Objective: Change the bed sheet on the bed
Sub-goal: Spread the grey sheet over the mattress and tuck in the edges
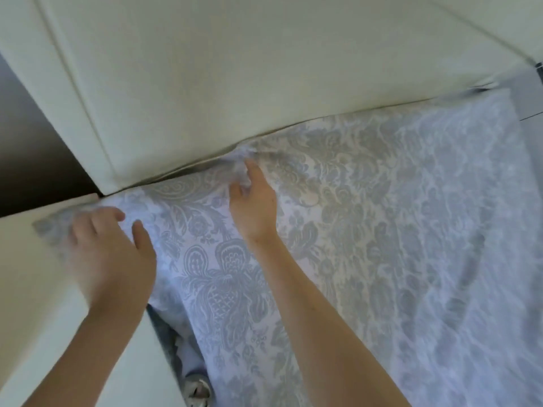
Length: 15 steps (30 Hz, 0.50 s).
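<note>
From my remote seat, the head camera looks steeply down on one corner of a bed. A damask-patterned bed sheet (367, 230), grey-blue on white, covers the frame from the centre out to 3 and 5 o'clock. Its far side toward 3 o'clock is smeared by blur, so I cannot read the pattern there. A cream upholstered headboard (235, 69) fills the picture from 10 to 1 o'clock, meeting the sheet along a seam. At 8 o'clock a cream side panel (38, 304) of the bed runs off the lower edge. My left hand (108, 254), at 9 o'clock of centre, is motion-blurred; its fingers lie loosely spread on the sheet's corner where it drapes onto the panel, with the thumb held apart. My right hand (254, 207), just above centre, reaches to the seam under the headboard. Thumb and forefinger appear to pinch a bunched fold of sheet, and the other fingers are hidden behind the hand. At 6 o'clock a dark gap (164, 333) opens between panel and sheet, with crumpled cloth inside that I cannot make out. The mattress is wholly covered.
</note>
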Motion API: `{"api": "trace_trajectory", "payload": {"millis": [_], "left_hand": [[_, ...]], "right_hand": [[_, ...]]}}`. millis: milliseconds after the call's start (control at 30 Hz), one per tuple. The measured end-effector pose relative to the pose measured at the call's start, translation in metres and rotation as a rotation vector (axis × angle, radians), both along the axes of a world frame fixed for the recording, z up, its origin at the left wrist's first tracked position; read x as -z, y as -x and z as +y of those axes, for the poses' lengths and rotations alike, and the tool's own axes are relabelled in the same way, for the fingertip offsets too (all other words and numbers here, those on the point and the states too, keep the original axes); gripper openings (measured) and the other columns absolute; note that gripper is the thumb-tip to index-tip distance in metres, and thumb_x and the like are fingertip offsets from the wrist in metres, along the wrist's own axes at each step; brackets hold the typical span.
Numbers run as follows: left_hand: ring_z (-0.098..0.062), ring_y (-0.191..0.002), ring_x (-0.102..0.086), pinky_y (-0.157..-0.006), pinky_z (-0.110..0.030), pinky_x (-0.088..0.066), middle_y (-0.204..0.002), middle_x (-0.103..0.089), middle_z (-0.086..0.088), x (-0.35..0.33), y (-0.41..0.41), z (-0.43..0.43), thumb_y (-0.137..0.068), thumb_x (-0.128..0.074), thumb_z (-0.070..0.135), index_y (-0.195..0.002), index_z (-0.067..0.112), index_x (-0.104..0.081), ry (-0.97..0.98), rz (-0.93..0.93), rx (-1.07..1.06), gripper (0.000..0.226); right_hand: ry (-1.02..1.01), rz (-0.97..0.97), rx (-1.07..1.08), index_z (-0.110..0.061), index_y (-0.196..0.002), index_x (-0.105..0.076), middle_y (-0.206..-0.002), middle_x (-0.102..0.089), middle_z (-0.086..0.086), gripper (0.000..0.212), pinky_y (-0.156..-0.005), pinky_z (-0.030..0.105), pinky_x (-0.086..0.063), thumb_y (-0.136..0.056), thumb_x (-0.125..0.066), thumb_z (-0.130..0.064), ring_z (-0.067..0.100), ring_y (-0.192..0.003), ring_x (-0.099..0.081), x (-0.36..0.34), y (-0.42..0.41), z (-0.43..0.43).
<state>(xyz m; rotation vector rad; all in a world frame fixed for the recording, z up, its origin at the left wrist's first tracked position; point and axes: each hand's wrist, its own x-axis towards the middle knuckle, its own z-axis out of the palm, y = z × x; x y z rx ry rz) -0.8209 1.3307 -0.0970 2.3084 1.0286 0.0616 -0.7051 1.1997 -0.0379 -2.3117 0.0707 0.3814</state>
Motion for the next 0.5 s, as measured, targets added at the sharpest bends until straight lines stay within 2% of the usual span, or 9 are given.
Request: {"api": "trace_trajectory", "payload": {"millis": [33,67,167,200,267,333,400,433,500], "left_hand": [[-0.041,-0.094,-0.054,-0.076,-0.047,-0.044,-0.104,-0.055,-0.022,-0.002,0.002,-0.017,-0.092,-0.052,0.031,-0.109,0.001,-0.053,0.104,-0.025,0.072,0.034],[-0.040,-0.090,-0.055,-0.074,-0.044,-0.043,-0.097,-0.057,-0.022,-0.015,0.008,-0.039,-0.093,-0.050,0.036,-0.106,-0.002,-0.053,0.206,0.055,0.129,0.040],[-0.027,-0.081,-0.046,-0.072,-0.035,-0.034,-0.085,-0.051,-0.012,-0.002,0.023,-0.071,-0.094,-0.042,0.049,-0.098,-0.003,-0.048,0.598,0.139,-0.019,0.053],[-0.026,-0.080,-0.045,-0.071,-0.035,-0.033,-0.081,-0.050,-0.010,0.005,0.025,-0.072,-0.094,-0.041,0.050,-0.095,-0.003,-0.049,0.649,0.115,-0.098,0.053],[-0.027,-0.077,-0.045,-0.067,-0.034,-0.031,-0.076,-0.050,-0.011,0.001,0.027,-0.077,-0.097,-0.041,0.045,-0.091,-0.003,-0.052,0.587,0.074,-0.164,0.050],[-0.026,-0.078,-0.044,-0.066,-0.032,-0.029,-0.081,-0.051,-0.014,0.001,0.033,-0.080,-0.100,-0.039,0.037,-0.091,-0.003,-0.053,0.539,0.031,-0.193,0.044],[-0.023,-0.079,-0.042,-0.066,-0.028,-0.026,-0.081,-0.049,-0.011,0.000,0.039,-0.083,-0.101,-0.038,0.032,-0.091,0.002,-0.054,0.502,0.037,-0.193,0.035],[-0.022,-0.079,-0.042,-0.065,-0.026,-0.025,-0.078,-0.048,-0.009,0.002,0.043,-0.084,-0.101,-0.039,0.030,-0.091,0.006,-0.054,0.471,0.021,-0.189,0.030],[-0.023,-0.077,-0.041,-0.062,-0.025,-0.024,-0.075,-0.048,-0.010,0.002,0.047,-0.086,-0.100,-0.041,0.026,-0.087,0.009,-0.052,0.412,0.016,-0.176,0.024]], "right_hand": [[0.102,-0.037,0.011,-0.016,-0.143,-0.038,-0.115,-0.061,-0.002,0.049,-0.090,0.021,-0.042,-0.096,-0.049,-0.023,0.014,-0.101,-0.059,-0.004,0.015,-0.016],[0.228,-0.051,0.026,-0.016,-0.141,-0.041,-0.128,-0.058,-0.002,0.050,-0.097,0.024,-0.039,-0.095,-0.051,-0.032,0.015,-0.115,-0.055,-0.005,0.034,-0.036],[0.558,0.119,-0.002,-0.019,-0.146,-0.031,-0.145,-0.042,-0.003,0.074,-0.104,0.030,-0.034,-0.087,-0.051,-0.058,0.017,-0.131,-0.041,-0.003,0.107,-0.104],[0.630,0.241,-0.049,-0.019,-0.148,-0.024,-0.150,-0.033,-0.001,0.085,-0.108,0.033,-0.032,-0.083,-0.049,-0.066,0.020,-0.135,-0.034,0.001,0.132,-0.123],[0.747,0.505,-0.121,-0.015,-0.151,-0.008,-0.158,-0.011,0.004,0.103,-0.114,0.040,-0.027,-0.077,-0.046,-0.076,0.025,-0.143,-0.018,0.003,0.181,-0.157],[0.821,0.696,-0.154,-0.009,-0.152,0.000,-0.159,0.001,0.009,0.112,-0.114,0.043,-0.025,-0.075,-0.046,-0.078,0.028,-0.145,-0.009,0.005,0.224,-0.181],[0.891,0.774,-0.215,-0.003,-0.150,-0.005,-0.157,-0.006,0.015,0.109,-0.109,0.042,-0.034,-0.078,-0.047,-0.073,0.031,-0.141,-0.018,0.007,0.257,-0.193],[0.938,0.781,-0.265,0.001,-0.148,-0.012,-0.152,-0.017,0.018,0.101,-0.103,0.039,-0.040,-0.083,-0.047,-0.068,0.032,-0.136,-0.028,0.011,0.268,-0.195],[0.998,0.754,-0.413,0.003,-0.136,-0.035,-0.132,-0.044,0.020,0.064,-0.086,0.033,-0.044,-0.095,-0.046,-0.045,0.029,-0.115,-0.047,0.013,0.275,-0.194]]}}
